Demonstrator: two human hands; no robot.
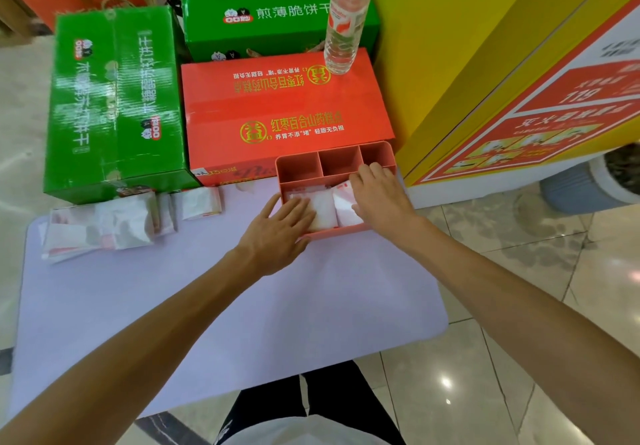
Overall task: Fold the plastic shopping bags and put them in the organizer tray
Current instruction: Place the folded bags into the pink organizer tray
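Two folded plastic bags are seen in the long front compartment of the pink organizer tray (341, 231), which is set at the far right of the lilac table (225, 306). The left folded bag (323, 207) is pressed flat under the straight fingers of the left hand (280, 226); the right folded bag (343, 203) is touched by the right hand (377, 195), whose fingers are bent over it — whether it is gripped or only pushed down cannot be told. The three small rear compartments are seen bare.

The task is judged partly done: two bags are stowed, while others are left on the table's far left — a loose pile of bags (100, 228), uncountable from here, and a smaller folded packet (199, 203) beside it.

Beyond, three cartons are counted against the table — one red carton (287, 112) and two green cartons (114, 98) — and one water bottle (346, 21) is stood on the red one.
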